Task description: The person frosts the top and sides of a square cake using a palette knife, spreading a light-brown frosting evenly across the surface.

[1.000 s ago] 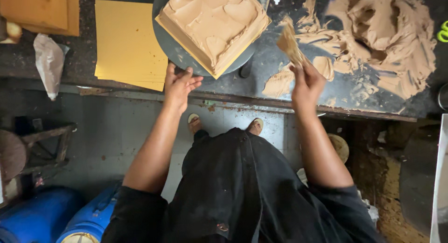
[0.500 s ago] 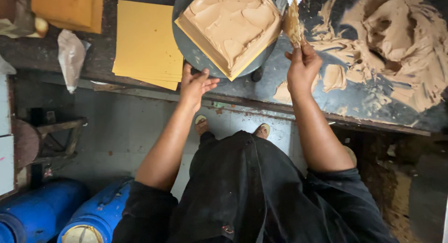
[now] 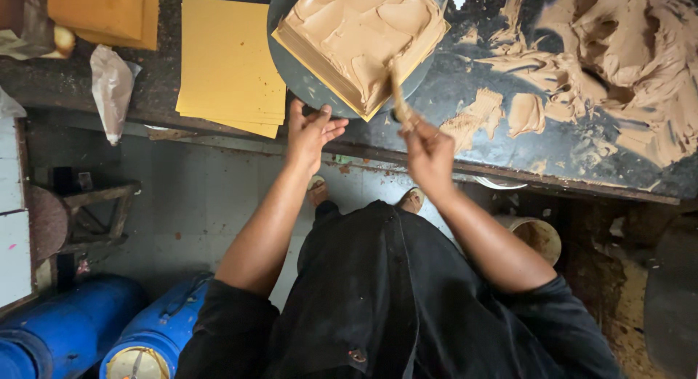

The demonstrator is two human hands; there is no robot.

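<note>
A round grey turntable (image 3: 299, 72) on the dark bench carries a square stack of yellow sheets topped with tan paste (image 3: 361, 37). My left hand (image 3: 310, 132) rests with spread fingers on the turntable's near rim. My right hand (image 3: 427, 149) grips a paste-coated flat spreader (image 3: 398, 94), whose tip touches the stack's near right corner.
A pile of tan paste (image 3: 625, 52) is smeared over the bench to the right. A stack of plain yellow sheets (image 3: 230, 57) lies left of the turntable, a crumpled bag (image 3: 110, 88) further left. Blue drums (image 3: 109, 328) and a stool (image 3: 76, 215) stand on the floor below.
My right hand has come from the paste smears on the right back to the stack's near corner with the spreader. My left hand stays at the turntable's rim.
</note>
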